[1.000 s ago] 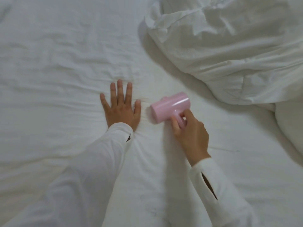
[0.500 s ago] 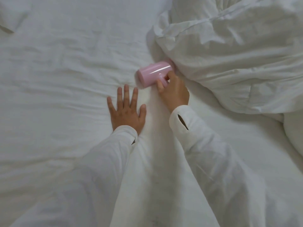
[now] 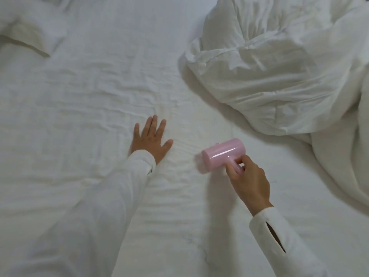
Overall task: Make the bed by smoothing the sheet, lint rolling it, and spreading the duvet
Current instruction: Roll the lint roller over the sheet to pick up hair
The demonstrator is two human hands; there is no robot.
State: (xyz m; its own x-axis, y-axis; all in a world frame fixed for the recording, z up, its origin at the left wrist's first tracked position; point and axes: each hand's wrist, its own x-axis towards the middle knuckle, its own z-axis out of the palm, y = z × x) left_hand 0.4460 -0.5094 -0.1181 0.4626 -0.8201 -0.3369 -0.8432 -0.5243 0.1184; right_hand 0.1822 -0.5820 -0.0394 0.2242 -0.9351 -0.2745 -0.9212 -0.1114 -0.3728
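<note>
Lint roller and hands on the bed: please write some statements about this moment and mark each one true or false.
1. The right hand holds the pink lint roller by its handle. True.
2. The left hand grips the duvet. False: it lies flat on the sheet, fingers spread.
3. The duvet is spread flat over the bed. False: it lies bunched at the upper right.
4. The lint roller touches the duvet. False: bare sheet lies between them.
5. The sheet shows wrinkles. True.
</note>
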